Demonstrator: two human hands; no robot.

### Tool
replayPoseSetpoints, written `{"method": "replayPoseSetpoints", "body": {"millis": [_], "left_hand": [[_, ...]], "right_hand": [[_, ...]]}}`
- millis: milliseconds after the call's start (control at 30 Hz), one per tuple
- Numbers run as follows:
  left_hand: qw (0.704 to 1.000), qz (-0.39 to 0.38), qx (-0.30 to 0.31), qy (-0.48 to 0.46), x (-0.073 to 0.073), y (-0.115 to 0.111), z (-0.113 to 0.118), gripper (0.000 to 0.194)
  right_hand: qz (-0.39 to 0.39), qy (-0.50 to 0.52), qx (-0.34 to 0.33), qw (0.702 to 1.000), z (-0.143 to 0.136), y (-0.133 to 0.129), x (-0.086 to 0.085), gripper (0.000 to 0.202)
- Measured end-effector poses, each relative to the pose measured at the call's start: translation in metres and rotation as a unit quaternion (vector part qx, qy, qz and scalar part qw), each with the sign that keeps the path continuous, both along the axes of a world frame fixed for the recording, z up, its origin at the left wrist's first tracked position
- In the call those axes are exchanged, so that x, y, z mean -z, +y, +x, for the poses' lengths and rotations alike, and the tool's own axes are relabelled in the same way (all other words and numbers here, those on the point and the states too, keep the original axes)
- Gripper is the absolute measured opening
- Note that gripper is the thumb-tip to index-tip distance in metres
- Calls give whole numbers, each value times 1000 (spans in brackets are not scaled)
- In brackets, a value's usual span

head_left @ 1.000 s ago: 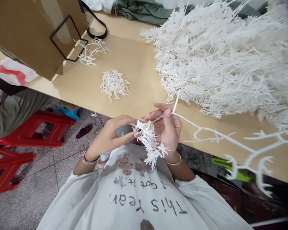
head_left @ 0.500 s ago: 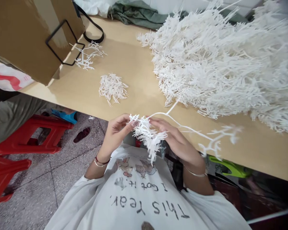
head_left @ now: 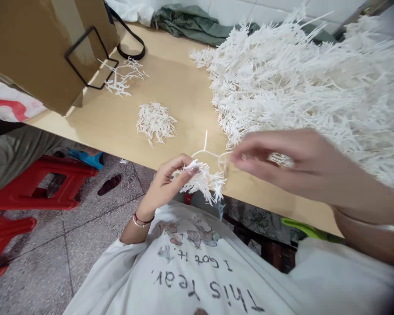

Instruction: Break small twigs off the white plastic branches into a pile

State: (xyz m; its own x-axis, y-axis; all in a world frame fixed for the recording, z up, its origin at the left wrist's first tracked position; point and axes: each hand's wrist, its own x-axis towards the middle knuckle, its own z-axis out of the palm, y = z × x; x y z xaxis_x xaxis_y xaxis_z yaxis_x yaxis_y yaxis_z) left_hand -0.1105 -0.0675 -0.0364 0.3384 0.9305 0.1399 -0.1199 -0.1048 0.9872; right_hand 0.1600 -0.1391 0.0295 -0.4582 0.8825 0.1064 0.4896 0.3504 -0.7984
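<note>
My left hand (head_left: 166, 181) pinches a white plastic branch with bunched, frilly twigs (head_left: 205, 186) between thumb and fingers, over the table's front edge. From the bunch a thin curved white stem (head_left: 204, 151) with a short upright stub runs right, to the fingertips of my right hand (head_left: 289, 164). Blurred by motion, the right hand is curled with thumb and forefinger together at the stem's end. A small pile of short white twigs (head_left: 156, 123) lies on the table beyond my left hand. A large heap of white branches (head_left: 298, 87) rises behind the right hand and is partly hidden by it.
A cardboard box (head_left: 49, 52) stands at the table's left, beside a black wire frame (head_left: 88, 57), a black strap (head_left: 131, 54) and a loose white branch (head_left: 123, 76). Dark green cloth (head_left: 190, 22) lies along the back. Red stools (head_left: 42, 183) stand on the floor at left.
My right hand has moved right and up from beside the bunch to the stem. The forked branch end seen at right is no longer visible. My left hand keeps its hold.
</note>
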Motion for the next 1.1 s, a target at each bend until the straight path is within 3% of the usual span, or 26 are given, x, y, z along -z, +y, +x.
{"method": "replayPoseSetpoints", "body": {"millis": [100,200,333,467,700,833,933,1000,1100], "left_hand": [[1000,1,-2,-4,-2,-1,2,17],[998,-2,-54,-22,1,-2,3,13],[997,3,-77,-4,3,-3,3,15],[996,27,-65,52,-4,-4,0,23],[982,84,70,152,-17,4,-14,21],[978,65,141,137,-19,11,-20,24],[981,58,128,136,-19,12,-22,24],[984,59,114,127,-18,12,-22,25],[987,52,123,93,-19,12,-21,28]], "right_hand": [[-11,-71,-107,992,-57,83,-3,24],[15,-78,-163,983,-95,112,-1,29],[51,-38,-112,992,-98,93,12,22],[31,-49,-117,991,-93,84,19,26],[105,-120,-153,975,-96,84,23,26],[215,-179,-127,952,-97,79,30,17],[357,-186,-40,915,-98,76,34,16],[430,-198,-16,881,-99,75,35,10],[445,-202,-32,872,-101,74,35,7]]}}
